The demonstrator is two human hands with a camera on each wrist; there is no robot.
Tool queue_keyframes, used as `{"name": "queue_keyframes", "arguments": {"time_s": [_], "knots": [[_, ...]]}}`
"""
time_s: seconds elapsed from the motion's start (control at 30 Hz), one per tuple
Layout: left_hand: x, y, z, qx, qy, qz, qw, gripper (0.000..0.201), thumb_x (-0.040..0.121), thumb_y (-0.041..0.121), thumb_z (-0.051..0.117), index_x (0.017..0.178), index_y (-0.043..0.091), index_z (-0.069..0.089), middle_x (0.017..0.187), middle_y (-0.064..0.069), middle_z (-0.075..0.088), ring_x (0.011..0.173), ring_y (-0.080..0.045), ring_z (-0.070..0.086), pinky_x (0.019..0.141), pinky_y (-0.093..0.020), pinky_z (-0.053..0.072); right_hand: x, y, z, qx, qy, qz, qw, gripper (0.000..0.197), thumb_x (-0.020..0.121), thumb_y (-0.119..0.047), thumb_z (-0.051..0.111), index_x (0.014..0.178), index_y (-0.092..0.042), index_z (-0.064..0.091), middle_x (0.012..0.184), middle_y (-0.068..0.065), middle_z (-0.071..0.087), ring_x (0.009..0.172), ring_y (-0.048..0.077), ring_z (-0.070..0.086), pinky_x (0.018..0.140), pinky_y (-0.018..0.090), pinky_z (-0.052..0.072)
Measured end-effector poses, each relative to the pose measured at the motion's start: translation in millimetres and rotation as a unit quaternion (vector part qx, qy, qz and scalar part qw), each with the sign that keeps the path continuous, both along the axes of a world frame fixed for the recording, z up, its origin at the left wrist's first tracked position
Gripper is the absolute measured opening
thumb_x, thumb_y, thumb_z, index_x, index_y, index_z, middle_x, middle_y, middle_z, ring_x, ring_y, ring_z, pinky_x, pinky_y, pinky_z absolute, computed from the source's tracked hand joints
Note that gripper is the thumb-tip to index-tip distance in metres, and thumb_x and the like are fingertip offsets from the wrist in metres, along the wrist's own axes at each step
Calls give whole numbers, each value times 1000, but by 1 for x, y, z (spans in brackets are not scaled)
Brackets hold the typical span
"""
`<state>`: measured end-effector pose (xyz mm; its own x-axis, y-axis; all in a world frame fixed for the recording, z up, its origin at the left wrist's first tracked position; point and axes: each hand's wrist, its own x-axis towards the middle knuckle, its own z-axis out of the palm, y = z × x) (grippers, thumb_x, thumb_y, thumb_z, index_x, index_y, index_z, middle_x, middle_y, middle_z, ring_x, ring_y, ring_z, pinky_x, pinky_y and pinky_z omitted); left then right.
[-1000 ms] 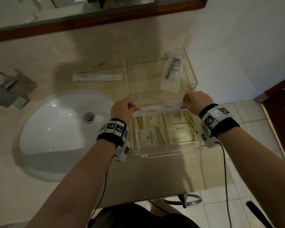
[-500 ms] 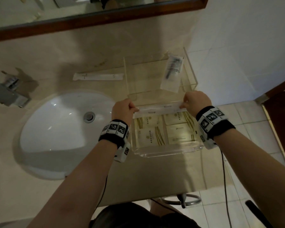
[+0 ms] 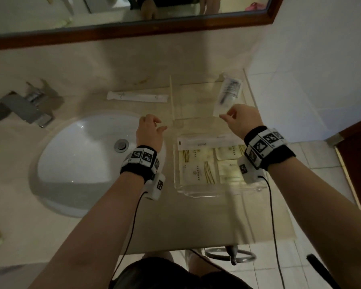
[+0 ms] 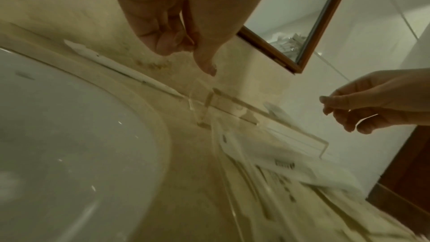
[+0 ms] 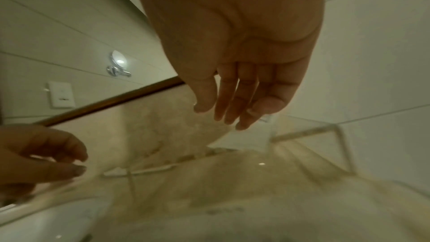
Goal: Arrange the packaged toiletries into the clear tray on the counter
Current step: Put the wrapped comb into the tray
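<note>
The clear tray (image 3: pixel 196 192) stands on the counter to the right of the sink. Several cream sachets (image 3: pixel 198 165) lie flat in its front part, and a long white packet (image 3: pixel 204 141) lies across the tray just behind them. A clear packet with a dark item (image 3: pixel 228 94) leans in the tray's back right corner. Another long white packet (image 3: pixel 137 97) lies on the counter behind the sink. My left hand (image 3: pixel 154 127) hovers at the tray's left wall, loosely curled, holding nothing. My right hand (image 3: pixel 236 117) hovers over the tray by the clear packet's lower edge, its fingers (image 5: pixel 232 109) relaxed and empty.
A white sink basin (image 3: pixel 81 159) with a metal faucet (image 3: pixel 27 107) fills the left of the counter. A framed mirror (image 3: pixel 133 30) hangs behind. The tiled wall (image 3: pixel 300 69) closes the right side. A metal towel ring (image 3: pixel 246 256) hangs under the counter's front edge.
Both hands have let go of the long white packet, which now lies across the tray behind the sachets. Both hands have lifted and moved toward the back.
</note>
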<state>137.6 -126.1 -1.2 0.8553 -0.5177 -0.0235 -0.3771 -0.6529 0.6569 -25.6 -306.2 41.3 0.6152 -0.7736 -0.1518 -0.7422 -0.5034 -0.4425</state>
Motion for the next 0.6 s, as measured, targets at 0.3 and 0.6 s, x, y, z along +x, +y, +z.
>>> {"name": "queue_keyframes", "arguments": {"time_s": [0.3, 0.6], "knots": [[80, 59, 7, 68, 50, 31, 996, 22, 89, 28, 61, 98, 7, 64, 101, -9, 69, 94, -25, 64, 77, -24, 43, 145, 65, 10, 87, -9, 155, 984, 22, 92, -31, 54, 97, -13, 67, 103, 13, 70, 96, 30, 65, 85, 38, 51], [169, 104, -3, 112, 69, 39, 991, 25, 93, 28, 56, 102, 6, 62, 105, -12, 68, 98, -29, 62, 82, -31, 46, 281, 81, -39, 13, 148, 197, 969, 51, 96, -25, 49, 142, -8, 35, 142, 17, 41, 126, 35, 46, 103, 40, 42]]}}
